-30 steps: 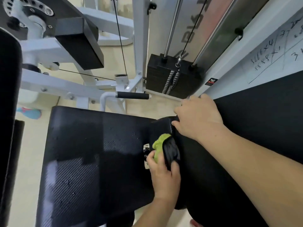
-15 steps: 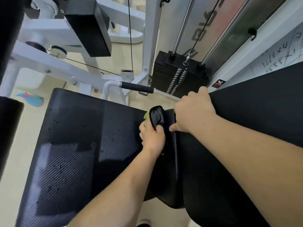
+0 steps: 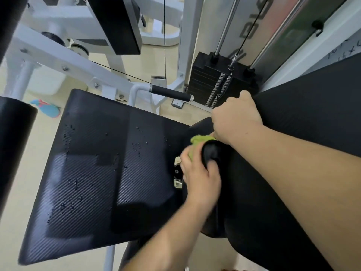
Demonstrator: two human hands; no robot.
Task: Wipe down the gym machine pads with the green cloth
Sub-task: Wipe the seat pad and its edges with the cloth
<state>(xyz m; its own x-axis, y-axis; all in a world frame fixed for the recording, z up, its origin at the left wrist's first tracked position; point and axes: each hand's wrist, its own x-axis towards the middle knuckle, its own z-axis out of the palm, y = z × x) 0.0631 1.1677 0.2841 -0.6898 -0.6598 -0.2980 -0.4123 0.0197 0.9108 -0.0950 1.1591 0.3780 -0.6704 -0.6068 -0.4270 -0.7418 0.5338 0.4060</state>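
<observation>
A black seat pad (image 3: 101, 173) with water droplets on it fills the lower left. To its right rises the black back pad (image 3: 304, 118). My left hand (image 3: 201, 177) is closed around the green cloth (image 3: 199, 139), pressing it into the gap between the two pads, against the lower edge of the back pad. A black rounded piece sits by my left fingers; most of the cloth is hidden. My right hand (image 3: 234, 118) grips the edge of the back pad just above the cloth.
A black-gripped handle (image 3: 170, 92) on the white frame (image 3: 64, 59) sticks out behind the seat. A black weight stack (image 3: 216, 83) with cable stands beyond it. Another black pad (image 3: 13, 145) is at the left edge. A metal bracket (image 3: 177, 173) shows in the gap.
My left hand with the cloth slid along the gap under the back pad's edge, away and then back toward me. The right hand kept its grip on the pad edge.
</observation>
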